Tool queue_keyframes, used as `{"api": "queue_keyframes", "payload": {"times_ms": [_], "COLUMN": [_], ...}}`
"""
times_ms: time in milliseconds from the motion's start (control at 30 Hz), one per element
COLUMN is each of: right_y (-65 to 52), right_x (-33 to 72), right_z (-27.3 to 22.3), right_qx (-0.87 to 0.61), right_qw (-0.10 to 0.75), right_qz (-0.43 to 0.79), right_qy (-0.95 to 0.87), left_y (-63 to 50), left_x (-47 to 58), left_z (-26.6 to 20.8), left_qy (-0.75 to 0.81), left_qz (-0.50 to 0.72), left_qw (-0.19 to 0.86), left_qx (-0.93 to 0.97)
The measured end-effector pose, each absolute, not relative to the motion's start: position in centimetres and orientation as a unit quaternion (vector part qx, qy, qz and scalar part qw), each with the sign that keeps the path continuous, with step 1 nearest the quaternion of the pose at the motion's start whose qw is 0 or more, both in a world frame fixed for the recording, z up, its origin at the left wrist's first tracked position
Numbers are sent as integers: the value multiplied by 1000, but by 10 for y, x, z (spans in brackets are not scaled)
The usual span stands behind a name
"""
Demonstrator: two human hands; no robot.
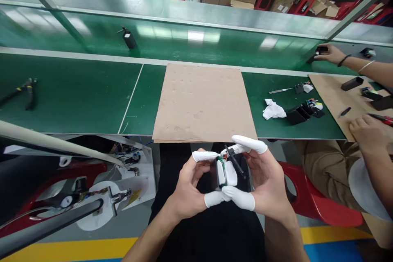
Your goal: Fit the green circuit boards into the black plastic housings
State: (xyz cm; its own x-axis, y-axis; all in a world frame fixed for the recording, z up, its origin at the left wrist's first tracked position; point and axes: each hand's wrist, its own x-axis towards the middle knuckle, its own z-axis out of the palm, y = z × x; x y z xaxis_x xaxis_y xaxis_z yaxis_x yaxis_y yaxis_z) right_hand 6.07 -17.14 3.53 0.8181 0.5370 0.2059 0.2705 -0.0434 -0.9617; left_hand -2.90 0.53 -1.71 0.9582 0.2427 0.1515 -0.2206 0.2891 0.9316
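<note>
Held at lower centre of the frame, just below the worktop's (76, 102) near edge: a small black device (226, 175), open towards the camera, with white blocks, green board and coloured wires exposed. Pinched at top and bottom by the left hand (193, 180), between forefinger and thumb; gripped likewise from the right by the right hand (262, 178), with one finger raised above. Tilted beside the opening, close to the right fingers: a thin black plate (236, 163), perhaps tethered by wires. White covers on the gripping fingertips.

Probably light, with a stiff, rather smooth shell; likely fragile at wires and board. Best held by the outer case walls, without tugging the plate.

Straight ahead, at centre, a cardboard sheet (204, 102), with the worktop's edge in the way. Right of it, crumpled white paper (273, 109), black cases (297, 114) and a flat-bladed tool (280, 90). At far right, a co-worker's hands (365, 131) among more parts. At far left, pliers (29, 88); at lower left, a grey bar (52, 227) beside the left forearm.
</note>
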Motion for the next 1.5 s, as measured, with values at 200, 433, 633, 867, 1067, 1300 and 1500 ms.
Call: {"api": "queue_keyframes", "payload": {"times_ms": [200,433,633,867,1067,1300,1500], "right_y": [-164,-158,-154,-132,-124,-125,-126], "right_x": [62,59,63,64,72,73,71], "right_z": [22,-7,-19,-12,-9,-5,0], "right_qx": [-667,-646,-620,-584,-581,-558,-565], "right_qw": [670,675,715,770,774,786,787], "right_qz": [147,174,184,195,233,243,225], "right_qy": [-290,-311,-266,-167,-99,-110,-105], "left_y": [-4,-1,0,-6,-11,-8,-7], "left_x": [-29,-28,-24,-14,-11,-18,-17], "left_z": [-7,7,12,0,6,10,18], "left_qy": [53,140,193,308,265,248,261], "left_qz": [71,-1,3,168,225,238,225], "left_qw": [915,959,958,894,861,837,831], "left_qx": [393,248,212,278,372,425,436]}}
